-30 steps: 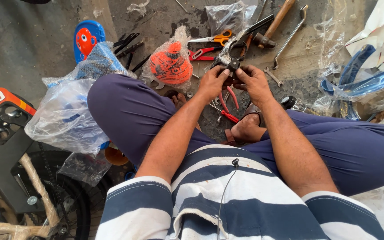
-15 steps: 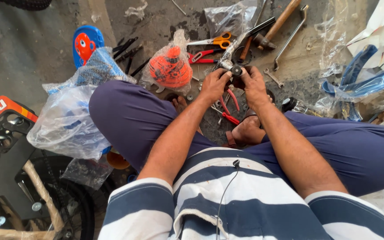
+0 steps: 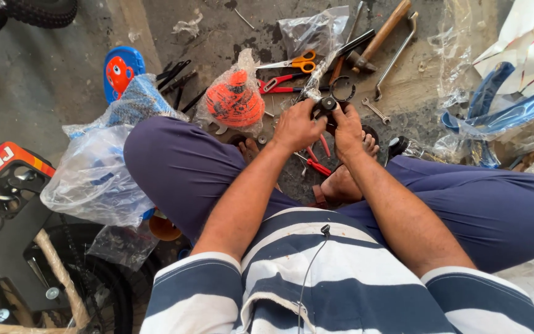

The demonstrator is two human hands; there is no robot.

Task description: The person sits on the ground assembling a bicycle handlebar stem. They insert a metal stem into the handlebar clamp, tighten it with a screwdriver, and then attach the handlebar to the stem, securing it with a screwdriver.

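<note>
Slightly raised now, both hands, left hand point(image 3: 296, 127) and right hand point(image 3: 347, 127), are being closed around a black clamp point(image 3: 329, 104) beside the scissors point(image 3: 292, 62), steadying it.

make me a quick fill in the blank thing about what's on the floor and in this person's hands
1. Both hands, the left hand and the right hand, hold one small ______ clamp-like metal part.
2. The scissors lying on the floor beyond the hands have ______ handles.
3. The orange ribbed round part is wrapped in a clear ______ bag.
4. The hammer near the top has a ______ handle.

Missing words: black; orange; plastic; wooden
</note>
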